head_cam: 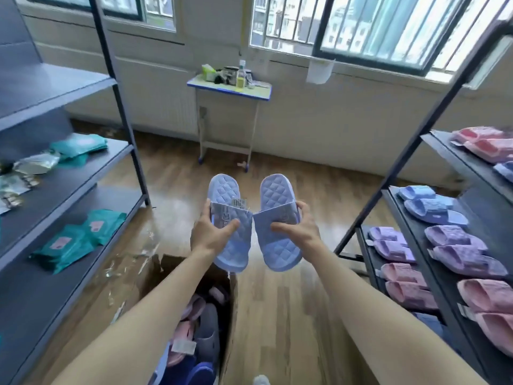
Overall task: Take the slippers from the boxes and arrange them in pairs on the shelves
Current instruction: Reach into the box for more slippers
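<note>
Slippers [225, 190] in blue, one clamped in left grip [215, 232], one in right grip [298, 229], long axes pointing away; shelves [417, 234] of pairs off to right, nearer right grip

Wood floor [277, 315], barred windows [280, 23], small desk [222, 91].

Barcode tag [239, 203] — nothing legible

Quilted matt foam-like slippers [231, 226]; glossy wood floor [277, 301]; matt dark shelves [69, 168].
</note>
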